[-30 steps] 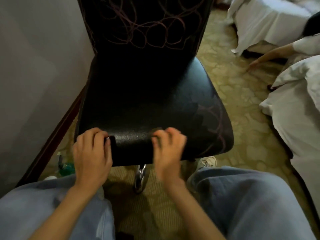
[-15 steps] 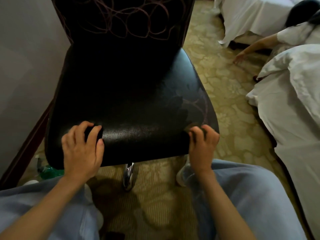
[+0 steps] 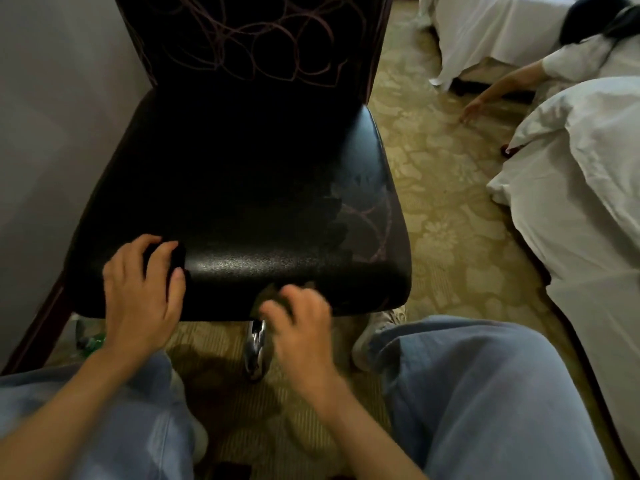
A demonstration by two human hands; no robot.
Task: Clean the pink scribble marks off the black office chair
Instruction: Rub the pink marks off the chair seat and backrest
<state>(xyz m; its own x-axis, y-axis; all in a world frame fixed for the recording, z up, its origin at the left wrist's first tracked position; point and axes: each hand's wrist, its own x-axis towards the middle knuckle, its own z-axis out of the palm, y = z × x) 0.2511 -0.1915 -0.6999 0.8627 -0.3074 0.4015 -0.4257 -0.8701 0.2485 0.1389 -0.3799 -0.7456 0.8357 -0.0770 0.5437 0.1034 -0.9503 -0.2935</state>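
Note:
The black office chair (image 3: 242, 188) stands right in front of me, its seat facing me. Pink scribble marks (image 3: 263, 43) loop across the backrest, and fainter pink lines (image 3: 367, 216) cross the seat's right front corner. My left hand (image 3: 138, 292) rests on the seat's front left, fingers curled over a small dark object (image 3: 176, 258) that I cannot identify. At the middle of the seat's front edge my right hand (image 3: 301, 327) is blurred, fingers apart, with nothing clearly in it.
A grey wall (image 3: 52, 133) runs close along the chair's left side. The chrome chair base (image 3: 255, 348) and a green bottle (image 3: 91, 342) are on the patterned carpet. White-sheeted beds (image 3: 588, 202) stand at the right, where another person (image 3: 571, 60) reaches to the floor.
My right hand has let go of the seat's right front corner and slid left to the middle of the front edge. The left hand has stayed on the front left.

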